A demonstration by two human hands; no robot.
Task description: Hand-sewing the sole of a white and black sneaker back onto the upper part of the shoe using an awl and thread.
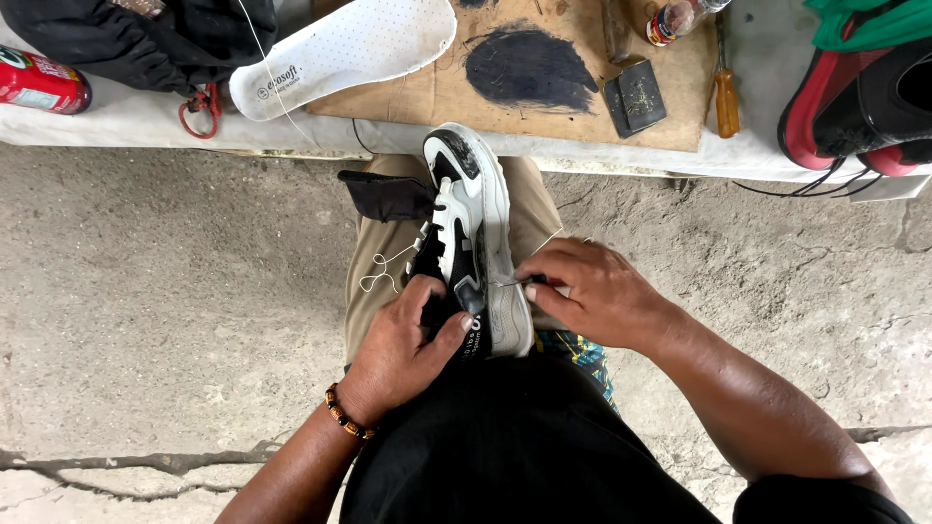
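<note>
Surface: cracked concrete floor (175, 320), low bench edge (126, 121) beyond the hands.
Shoe: black-and-white sneaker (476, 223) on the lap, between both hands.
Left hand (403, 354): clamped around sneaker heel.
Right hand (592, 291): fingers pinching a thin tool (519, 281) at the sole edge.
Beyond grip: white insole (340, 53), cardboard sheet (544, 97), screwdriver (726, 102), red can (39, 82).

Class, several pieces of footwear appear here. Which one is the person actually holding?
The black-and-white sneaker on the lap, gripped by the left hand. The red-and-black shoes and the white insole lie untouched on the bench.
</note>
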